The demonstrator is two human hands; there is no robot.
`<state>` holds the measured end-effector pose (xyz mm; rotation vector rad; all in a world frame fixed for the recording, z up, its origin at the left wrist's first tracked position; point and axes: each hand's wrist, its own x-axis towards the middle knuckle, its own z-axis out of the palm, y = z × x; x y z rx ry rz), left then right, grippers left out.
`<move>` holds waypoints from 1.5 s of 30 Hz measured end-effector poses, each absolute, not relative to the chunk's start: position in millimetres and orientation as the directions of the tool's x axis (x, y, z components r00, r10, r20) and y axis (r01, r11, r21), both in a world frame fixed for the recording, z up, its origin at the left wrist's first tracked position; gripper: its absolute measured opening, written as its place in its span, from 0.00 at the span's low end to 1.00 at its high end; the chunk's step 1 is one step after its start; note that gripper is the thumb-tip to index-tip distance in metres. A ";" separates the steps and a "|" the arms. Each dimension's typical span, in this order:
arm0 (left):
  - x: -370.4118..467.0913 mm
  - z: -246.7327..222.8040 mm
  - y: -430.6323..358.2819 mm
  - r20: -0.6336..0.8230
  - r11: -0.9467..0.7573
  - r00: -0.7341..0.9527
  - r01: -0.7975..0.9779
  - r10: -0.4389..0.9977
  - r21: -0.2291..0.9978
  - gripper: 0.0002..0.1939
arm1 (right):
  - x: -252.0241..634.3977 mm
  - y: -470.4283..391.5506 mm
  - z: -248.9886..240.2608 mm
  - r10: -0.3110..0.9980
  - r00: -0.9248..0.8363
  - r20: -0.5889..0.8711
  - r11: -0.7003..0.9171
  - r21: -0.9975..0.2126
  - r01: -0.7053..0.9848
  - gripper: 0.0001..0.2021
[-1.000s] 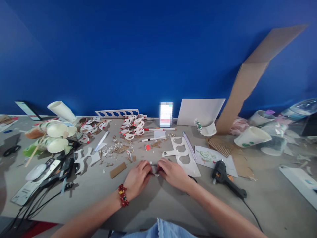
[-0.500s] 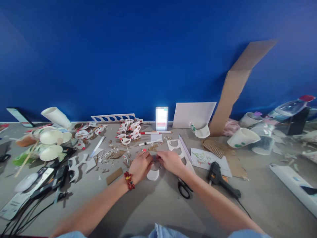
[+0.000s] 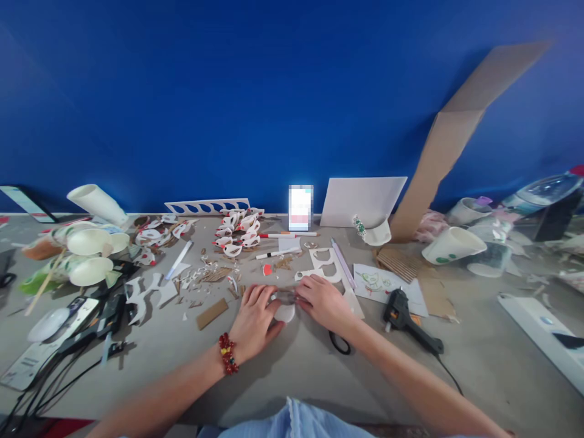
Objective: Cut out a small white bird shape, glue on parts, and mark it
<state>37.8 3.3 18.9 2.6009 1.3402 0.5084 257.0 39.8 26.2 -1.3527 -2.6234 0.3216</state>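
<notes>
My left hand (image 3: 256, 316), with a red bead bracelet at its wrist, has its thumb and fingers around a small white rounded piece (image 3: 285, 312) low over the grey table. My right hand (image 3: 322, 298) is closed just to the right of that piece, its fingertips pinched on something small that I cannot make out. A thin, see-through strip seems to lie between the two hands. Beyond my left hand is a small red piece (image 3: 267, 269). Beside my right hand lies a white sheet with cut-outs (image 3: 343, 274), and the black scissors handle (image 3: 340, 344) shows under my right wrist.
White bird-shaped cut-outs (image 3: 232, 249) cluster at the back. A black glue gun (image 3: 407, 319) and a drawing (image 3: 371, 281) lie right. Paper cups (image 3: 454, 246), bent cardboard (image 3: 422, 164) and a lit phone (image 3: 300, 208) stand behind. Left are cables and a power strip (image 3: 48, 347).
My left hand has come nearer, its fingers spreading around the white piece, and the red piece behind it is now uncovered. My right hand has shifted slightly right. The view has tilted a little.
</notes>
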 end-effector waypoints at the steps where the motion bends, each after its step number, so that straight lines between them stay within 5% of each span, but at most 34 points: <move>1: 38.2 19.0 4.7 0.223 -0.584 0.539 0.752 0.812 0.306 0.15 | 256.8 41.2 25.5 0.823 -0.566 0.055 0.560 -0.253 0.789 0.05; 8: 38.2 14.1 14.6 0.241 -0.580 0.528 0.747 0.814 0.325 0.16 | 271.9 48.4 34.2 0.855 -0.519 0.019 0.515 -0.161 0.842 0.08; 25: 39.4 9.8 20.1 0.243 -0.570 0.516 0.749 0.821 0.338 0.18 | 259.5 21.1 36.0 0.814 -0.569 0.112 0.565 -0.376 0.734 0.05; 33: 25.0 21.3 20.4 0.244 -0.586 0.533 0.737 0.810 0.337 0.12 | 241.0 17.3 26.3 0.788 -0.614 0.055 0.588 -0.364 0.722 0.15; 45: 20.5 16.4 20.3 0.244 -0.591 0.539 0.733 0.806 0.336 0.10 | 238.0 18.0 21.9 0.789 -0.612 0.056 0.589 -0.356 0.726 0.11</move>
